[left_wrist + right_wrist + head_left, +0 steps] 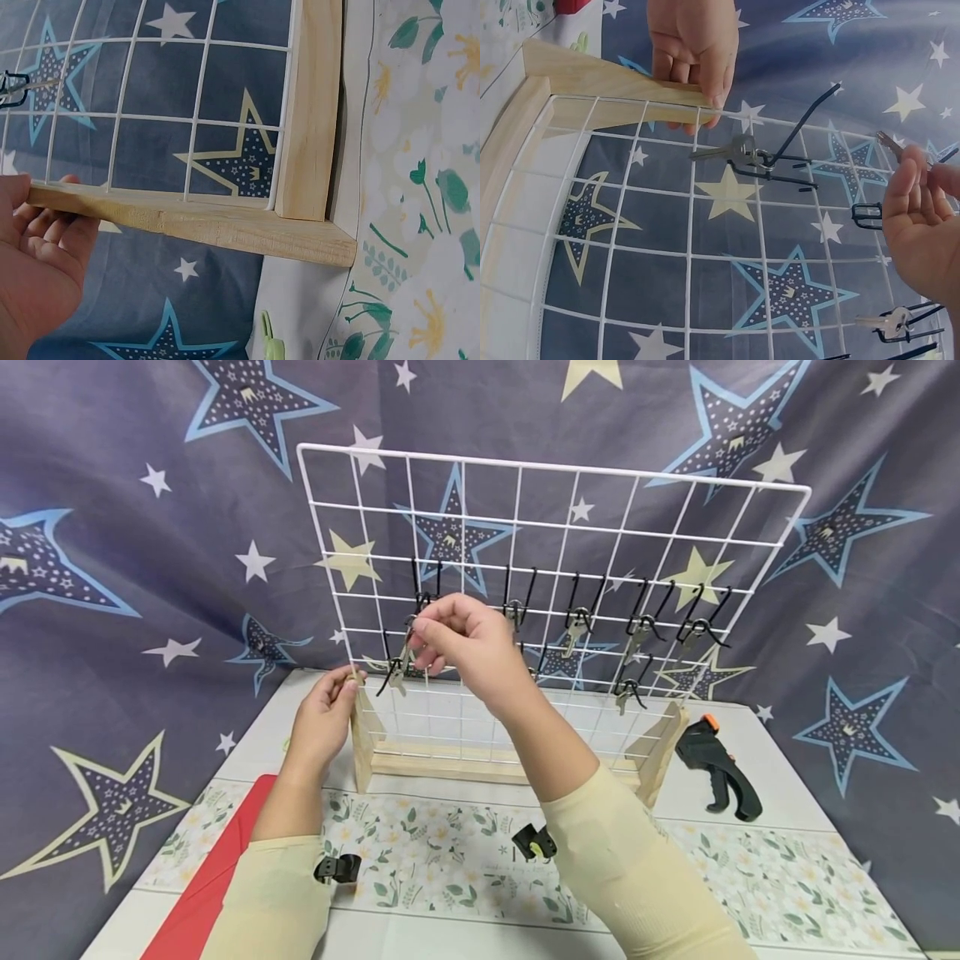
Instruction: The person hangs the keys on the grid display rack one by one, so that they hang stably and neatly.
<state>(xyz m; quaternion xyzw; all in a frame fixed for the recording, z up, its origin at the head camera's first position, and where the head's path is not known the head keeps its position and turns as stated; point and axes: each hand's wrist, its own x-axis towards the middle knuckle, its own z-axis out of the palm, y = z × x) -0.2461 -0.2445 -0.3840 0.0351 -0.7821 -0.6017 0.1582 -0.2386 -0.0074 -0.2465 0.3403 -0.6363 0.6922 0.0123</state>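
Note:
A white wire grid (551,467) stands in a wooden base (450,767). My left hand (322,718) grips the upper end of its left wooden side piece (187,229), thumb on one face and fingertips behind. In front of the grid's left part, my right hand (468,647) pinches a key (889,144) between thumb and fingers, beside a black hook at the left of the upper row. Just below hangs another key (739,150) on a lower hook. More keys, such as a silver key (576,631), hang from black hooks (641,610) further right.
A black clamp (720,768) with an orange tip lies right of the base. At the left of the table is a flat red item (217,868). A floral strip (450,860) crosses the white table in front. Close behind the grid hangs a star-patterned curtain (225,527).

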